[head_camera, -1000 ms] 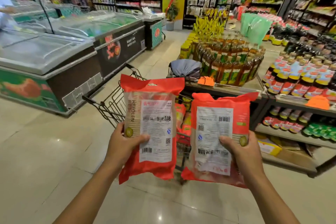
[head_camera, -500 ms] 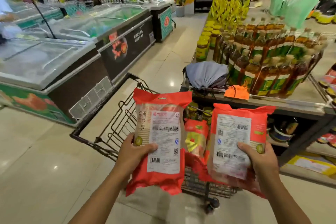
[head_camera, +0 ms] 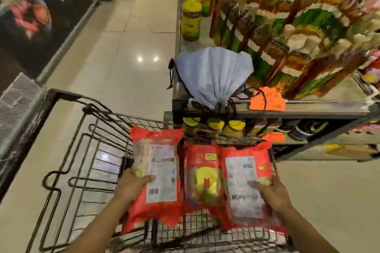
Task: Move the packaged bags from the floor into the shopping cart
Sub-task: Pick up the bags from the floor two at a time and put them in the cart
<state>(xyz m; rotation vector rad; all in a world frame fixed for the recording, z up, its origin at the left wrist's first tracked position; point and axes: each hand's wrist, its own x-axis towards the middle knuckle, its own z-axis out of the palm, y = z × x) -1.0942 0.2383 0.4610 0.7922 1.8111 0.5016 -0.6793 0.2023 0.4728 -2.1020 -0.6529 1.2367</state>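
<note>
A black wire shopping cart [head_camera: 86,150] fills the lower half of the head view. My left hand [head_camera: 133,185] grips a red packaged bag [head_camera: 160,174] by its left edge, white label facing up, held over the cart basket. At the right side of the basket my right hand [head_camera: 271,191] grips a second red packaged bag [head_camera: 244,187], its label up too. Between the two, a third red bag [head_camera: 202,178] with a yellow front lies inside the cart. The picture is blurred by motion.
A metal display shelf [head_camera: 308,107] stands just beyond the cart, loaded with brown bottles, yellow-lidded jars [head_camera: 191,20] and a grey drawstring bag [head_camera: 211,74] at its corner. A chest freezer [head_camera: 41,18] lines the left side. Beige tiled floor [head_camera: 127,51] runs between them.
My view has tipped down and moved closer to the cart. Both hands have lowered their red bags from in front of the cart to over its basket, either side of the bag lying there.
</note>
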